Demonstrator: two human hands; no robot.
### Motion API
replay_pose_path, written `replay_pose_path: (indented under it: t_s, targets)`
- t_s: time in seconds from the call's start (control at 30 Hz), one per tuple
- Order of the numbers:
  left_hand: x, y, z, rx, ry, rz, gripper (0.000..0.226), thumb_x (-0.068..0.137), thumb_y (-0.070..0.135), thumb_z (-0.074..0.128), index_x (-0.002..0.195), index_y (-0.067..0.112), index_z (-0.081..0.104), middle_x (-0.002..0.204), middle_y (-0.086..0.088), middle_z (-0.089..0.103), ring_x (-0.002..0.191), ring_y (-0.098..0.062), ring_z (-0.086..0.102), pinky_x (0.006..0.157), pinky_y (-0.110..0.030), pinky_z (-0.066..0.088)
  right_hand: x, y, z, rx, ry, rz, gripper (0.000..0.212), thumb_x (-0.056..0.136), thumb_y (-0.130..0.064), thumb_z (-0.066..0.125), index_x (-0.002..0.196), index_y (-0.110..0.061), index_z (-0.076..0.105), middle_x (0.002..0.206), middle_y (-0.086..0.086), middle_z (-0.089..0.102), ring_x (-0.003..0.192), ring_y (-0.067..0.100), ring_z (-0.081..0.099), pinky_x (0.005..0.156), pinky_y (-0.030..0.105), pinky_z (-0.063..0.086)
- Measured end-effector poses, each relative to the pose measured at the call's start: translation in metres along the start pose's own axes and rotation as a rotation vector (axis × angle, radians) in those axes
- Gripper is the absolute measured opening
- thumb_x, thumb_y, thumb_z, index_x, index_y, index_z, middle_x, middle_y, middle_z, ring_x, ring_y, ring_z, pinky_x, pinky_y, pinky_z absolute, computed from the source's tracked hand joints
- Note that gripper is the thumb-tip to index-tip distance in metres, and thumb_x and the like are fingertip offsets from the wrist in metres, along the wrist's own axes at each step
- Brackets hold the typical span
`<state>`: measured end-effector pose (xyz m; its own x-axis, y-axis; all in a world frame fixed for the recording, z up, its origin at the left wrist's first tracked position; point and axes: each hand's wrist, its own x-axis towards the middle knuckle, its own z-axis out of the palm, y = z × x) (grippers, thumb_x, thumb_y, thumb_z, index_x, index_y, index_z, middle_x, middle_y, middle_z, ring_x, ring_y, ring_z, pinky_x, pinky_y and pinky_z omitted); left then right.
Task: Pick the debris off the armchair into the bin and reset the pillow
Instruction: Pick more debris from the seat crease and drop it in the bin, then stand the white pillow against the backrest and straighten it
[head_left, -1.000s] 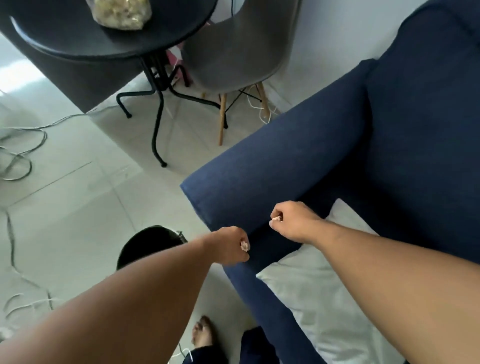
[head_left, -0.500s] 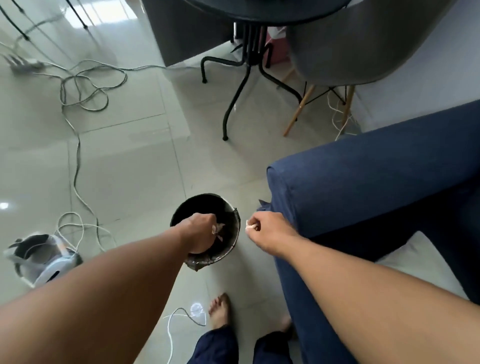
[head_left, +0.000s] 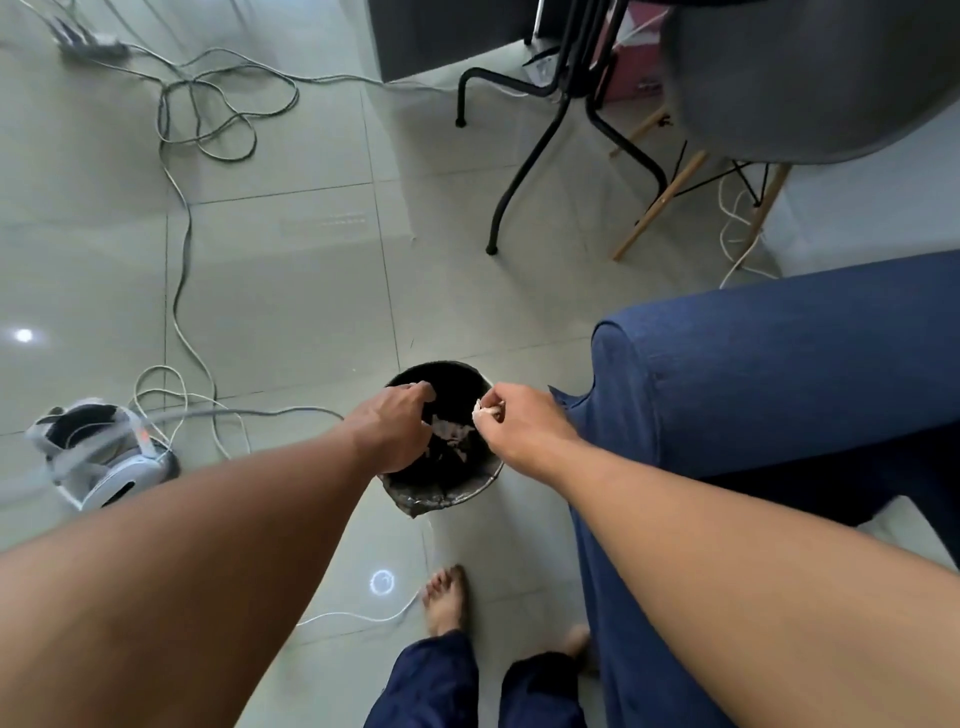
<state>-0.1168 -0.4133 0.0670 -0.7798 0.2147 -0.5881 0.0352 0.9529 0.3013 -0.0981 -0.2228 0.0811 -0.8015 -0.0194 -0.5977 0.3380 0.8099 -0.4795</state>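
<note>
A black round bin (head_left: 439, 500) stands on the floor tiles just left of the navy armchair (head_left: 779, 374). My left hand (head_left: 395, 426) hovers over the bin's opening with its fingers spread and nothing in them. White debris scraps (head_left: 448, 434) lie inside the bin beneath it. My right hand (head_left: 519, 426) is at the bin's right rim, pinching a small white piece of debris (head_left: 483, 410). Only a corner of the white pillow (head_left: 893, 530) shows on the armchair seat, behind my right forearm.
Grey cables (head_left: 176, 291) snake across the tiles at the left, near a white headset-like device (head_left: 98, 452). Black table legs (head_left: 545, 135) and a grey chair (head_left: 810, 78) with wooden legs stand behind. My bare feet (head_left: 447, 597) are below the bin.
Both hands travelled from the armchair to the bin as my view swung down. My left hand opened over the bin and no longer holds its scrap; my right hand reached the rim.
</note>
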Motion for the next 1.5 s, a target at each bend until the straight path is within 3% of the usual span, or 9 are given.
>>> replay_pose_path:
  t_s: [0.2,0.33,0.47,0.7,0.87,1.1,1.3,1.5]
  targets:
    - [0.002,-0.005,0.002,0.021,-0.024,-0.028,0.048,0.093,0.024,0.050,0.141,0.020,0.045,0.136,-0.008,0.054,0.123,-0.029,0.053,0.093,-0.038,0.047,0.006,-0.004,0.001,-0.007,0.009,0.015,0.023,0.094,-0.045,0.058,0.113,-0.035,0.067,0.112,-0.005,0.073,0.106,0.027,0.065,0.078,0.034,0.048]
    - [0.002,-0.002,0.002,0.042,-0.041,-0.020,0.045,0.094,0.024,0.048,0.139,0.020,0.047,0.136,-0.007,0.054,0.122,-0.029,0.053,0.094,-0.039,0.048,0.010,-0.008,0.003,0.031,-0.104,0.011,0.045,0.098,-0.050,0.052,0.140,-0.038,0.061,0.135,0.001,0.068,0.122,0.028,0.061,0.101,0.039,0.051]
    - [0.006,0.001,0.000,0.087,-0.052,-0.001,0.041,0.094,0.025,0.048,0.135,0.021,0.051,0.133,-0.006,0.055,0.120,-0.028,0.055,0.093,-0.040,0.049,0.011,-0.007,0.001,0.018,-0.157,0.011,0.046,0.103,-0.044,0.048,0.148,-0.037,0.056,0.152,0.003,0.056,0.137,0.029,0.052,0.110,0.036,0.043]
    - [0.012,0.029,0.002,0.222,-0.060,0.086,0.037,0.092,0.031,0.045,0.127,0.023,0.054,0.122,-0.002,0.060,0.109,-0.028,0.060,0.083,-0.040,0.052,-0.009,0.026,-0.020,0.038,-0.140,0.066,0.041,0.102,-0.036,0.051,0.140,-0.032,0.064,0.140,0.004,0.065,0.126,0.028,0.061,0.107,0.037,0.049]
    - [0.009,0.089,0.008,0.388,-0.102,0.326,0.034,0.092,0.037,0.042,0.122,0.028,0.056,0.115,0.001,0.065,0.099,-0.027,0.066,0.066,-0.034,0.044,-0.050,0.079,-0.062,0.014,-0.040,0.171,0.036,0.099,-0.037,0.045,0.129,-0.032,0.066,0.136,0.003,0.064,0.118,0.032,0.061,0.099,0.045,0.053]
    - [0.005,0.210,0.013,0.565,-0.228,0.571,0.042,0.088,0.038,0.047,0.128,0.029,0.054,0.127,-0.001,0.064,0.113,-0.029,0.063,0.088,-0.037,0.049,-0.128,0.173,-0.122,0.048,0.174,0.318,0.037,0.100,-0.035,0.043,0.131,-0.036,0.063,0.130,0.002,0.067,0.110,0.031,0.064,0.092,0.040,0.054]
    - [0.003,0.318,0.043,0.567,-0.271,0.709,0.027,0.080,0.040,0.046,0.103,0.031,0.059,0.104,0.005,0.068,0.092,-0.024,0.065,0.077,-0.035,0.053,-0.203,0.263,-0.134,0.185,0.286,0.500,0.039,0.099,-0.033,0.040,0.131,-0.038,0.062,0.116,-0.004,0.070,0.098,0.026,0.066,0.086,0.039,0.057]
    - [-0.010,0.413,0.094,0.652,-0.323,0.793,0.032,0.086,0.048,0.043,0.114,0.038,0.054,0.113,0.001,0.063,0.094,-0.025,0.062,0.081,-0.039,0.053,-0.283,0.352,-0.115,0.281,0.356,0.663,0.039,0.098,-0.034,0.040,0.132,-0.037,0.059,0.126,-0.005,0.066,0.105,0.024,0.064,0.080,0.034,0.049]
